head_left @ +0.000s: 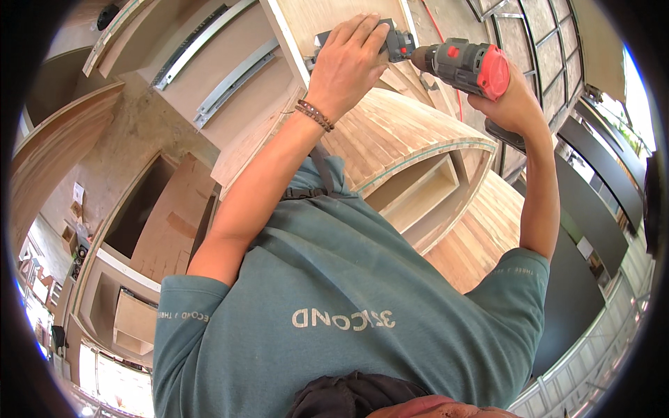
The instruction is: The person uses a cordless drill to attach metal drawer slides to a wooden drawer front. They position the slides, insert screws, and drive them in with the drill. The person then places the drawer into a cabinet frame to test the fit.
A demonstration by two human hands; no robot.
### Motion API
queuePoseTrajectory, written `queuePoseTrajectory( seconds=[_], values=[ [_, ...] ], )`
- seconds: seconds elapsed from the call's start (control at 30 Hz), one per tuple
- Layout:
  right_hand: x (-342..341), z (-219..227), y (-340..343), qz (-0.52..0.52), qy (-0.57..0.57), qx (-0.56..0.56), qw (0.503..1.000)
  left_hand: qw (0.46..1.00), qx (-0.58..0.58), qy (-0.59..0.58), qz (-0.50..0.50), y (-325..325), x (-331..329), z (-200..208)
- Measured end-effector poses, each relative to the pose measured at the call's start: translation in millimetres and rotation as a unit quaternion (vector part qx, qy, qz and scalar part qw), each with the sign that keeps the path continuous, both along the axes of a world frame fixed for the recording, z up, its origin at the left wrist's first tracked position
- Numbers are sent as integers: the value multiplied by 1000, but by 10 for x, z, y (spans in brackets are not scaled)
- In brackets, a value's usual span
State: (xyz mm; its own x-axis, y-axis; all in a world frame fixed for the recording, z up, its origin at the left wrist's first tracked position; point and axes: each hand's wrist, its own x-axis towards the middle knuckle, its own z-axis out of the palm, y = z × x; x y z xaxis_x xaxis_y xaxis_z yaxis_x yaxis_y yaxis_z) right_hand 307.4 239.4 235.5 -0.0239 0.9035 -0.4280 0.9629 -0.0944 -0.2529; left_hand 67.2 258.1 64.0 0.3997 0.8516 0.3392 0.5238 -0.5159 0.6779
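My left hand point(346, 66) is closed over a black drilling jig point(400, 46) with a small red part, pressing it against a pale wooden panel point(301, 15). Its fingers hide much of the jig. In my right hand point(514, 103) is a grey and red cordless drill point(463, 66), gripped by its handle. The drill lies roughly level and points left. Its chuck meets the jig's right end, and the bit cannot be made out.
A curved wooden cabinet point(369, 129) with an open compartment stands right in front of my body. Metal drawer slides point(235, 83) lie on a board to the left. Dark metal framing point(529, 49) is at the far right, above dark panels point(592, 164). An open cabinet point(115, 268) stands at left.
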Motion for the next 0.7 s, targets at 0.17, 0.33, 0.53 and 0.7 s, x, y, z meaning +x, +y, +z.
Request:
queuePoseTrajectory(
  seconds=[0.17,0.33,0.53,0.7],
  values=[
    [-12,-34,-52,56,-81,47,994,1000,-6,-8,3,2,-9,3],
    [71,-53,57,52,-32,18,998,1000,-12,-11,3,-4,-6,1],
    [63,-27,127,58,24,5,998,1000,4,-17,10,23,18,-4],
    [-14,-6,-4,60,79,47,994,1000,4,-7,5,-6,17,75]
  ],
)
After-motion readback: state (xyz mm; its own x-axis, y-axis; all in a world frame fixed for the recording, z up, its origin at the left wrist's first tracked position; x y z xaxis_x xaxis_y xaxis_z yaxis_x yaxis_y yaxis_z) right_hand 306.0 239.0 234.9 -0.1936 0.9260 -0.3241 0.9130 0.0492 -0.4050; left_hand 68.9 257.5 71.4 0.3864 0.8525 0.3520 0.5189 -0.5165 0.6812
